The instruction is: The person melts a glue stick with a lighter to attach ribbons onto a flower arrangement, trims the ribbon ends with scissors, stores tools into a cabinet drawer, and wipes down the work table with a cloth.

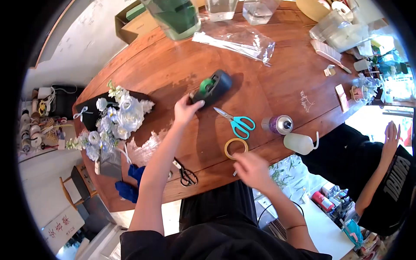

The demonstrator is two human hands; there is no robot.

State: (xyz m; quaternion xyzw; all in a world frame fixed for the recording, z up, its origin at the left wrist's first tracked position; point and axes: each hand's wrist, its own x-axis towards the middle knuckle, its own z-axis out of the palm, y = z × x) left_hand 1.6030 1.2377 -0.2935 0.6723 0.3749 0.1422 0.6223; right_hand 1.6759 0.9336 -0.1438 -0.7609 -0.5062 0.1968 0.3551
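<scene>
My left hand (pixel 186 109) is closed on the near end of a black tape dispenser (pixel 222 88) with a green roll in it, over the wooden table. My right hand (pixel 253 170) is at the table's near edge, its curled fingers blurred, beside the lower rim of a yellow tape roll (pixel 227 148). I cannot make out whether those fingers hold anything. Between the hands lie turquoise-handled scissors (pixel 239 124). Black-handled scissors (pixel 188 177) rest near the front edge. To the left of my left hand is a bouquet of white and pale blue flowers (pixel 129 113).
Right of the scissors are a spray can (pixel 281 124) and a squeeze bottle (pixel 299 143). Clear plastic packaging (pixel 242 42) and a green-filled container (pixel 175 19) are at the far side. A brush (pixel 327 51) lies farther right. Another person's hand (pixel 392 132) shows at the right.
</scene>
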